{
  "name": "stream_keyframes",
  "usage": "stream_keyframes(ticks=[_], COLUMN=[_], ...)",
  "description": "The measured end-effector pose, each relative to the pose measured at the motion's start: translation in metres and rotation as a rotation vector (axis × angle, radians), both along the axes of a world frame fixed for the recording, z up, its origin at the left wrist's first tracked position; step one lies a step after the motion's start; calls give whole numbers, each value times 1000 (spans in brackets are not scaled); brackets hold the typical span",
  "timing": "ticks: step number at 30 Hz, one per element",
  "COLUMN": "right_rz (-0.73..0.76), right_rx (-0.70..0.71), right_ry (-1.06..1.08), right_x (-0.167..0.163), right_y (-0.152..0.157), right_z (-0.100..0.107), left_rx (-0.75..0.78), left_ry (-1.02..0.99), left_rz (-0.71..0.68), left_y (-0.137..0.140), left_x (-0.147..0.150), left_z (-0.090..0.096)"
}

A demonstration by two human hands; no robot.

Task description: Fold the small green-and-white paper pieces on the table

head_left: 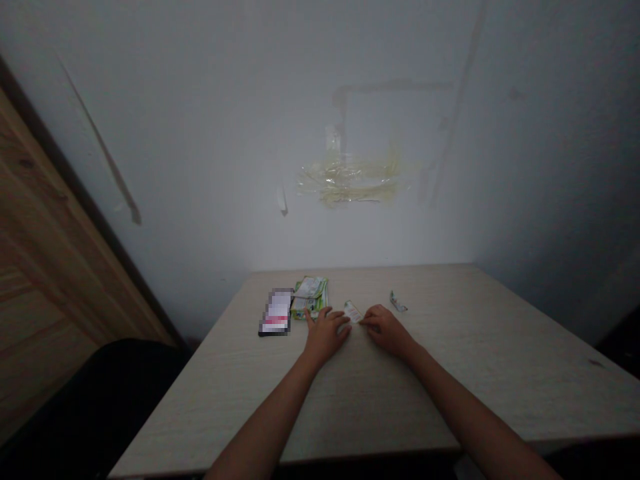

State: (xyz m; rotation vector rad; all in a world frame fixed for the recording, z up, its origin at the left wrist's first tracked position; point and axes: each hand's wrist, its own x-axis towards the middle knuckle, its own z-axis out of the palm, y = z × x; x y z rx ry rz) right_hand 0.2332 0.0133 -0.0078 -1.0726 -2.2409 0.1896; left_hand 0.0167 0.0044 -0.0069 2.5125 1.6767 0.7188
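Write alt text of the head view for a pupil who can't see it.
A left hand and right hand are at a small printed piece on a pale table. Beyond the left hand lie green printed sheets, with a pixelated phone beside them; beyond the right lies a narrow scrap. Shiny tape crosses the grey wall behind.

One table (480, 360) carries everything. Two hands, one left hand (326, 335) and one right hand (387, 328), are over its middle. Near its left edge there is one phone (277, 315). Toward its far left corner are at least two green-and-white packets (311, 287); the overlap hides the exact number. One small paper piece (352, 311) lies between the hands, and one narrow scrap (398, 303) nearer the right edge.
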Motion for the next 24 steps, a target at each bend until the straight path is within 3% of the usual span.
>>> stream_keyframes(ticks=[8,15,24], right_rz=[22,82,-201], right_rx=[51,-39,-10], right_ry=[62,151,11], right_x=[1,-1,4], right_y=[3,4,8], right_z=[-6,-6,-10], left_rx=[38,37,-3], left_ry=[18,38,11], left_rz=[7,38,24], left_y=[-1,-1,0], left_x=[0,2,1], left_z=[-2,-2,0])
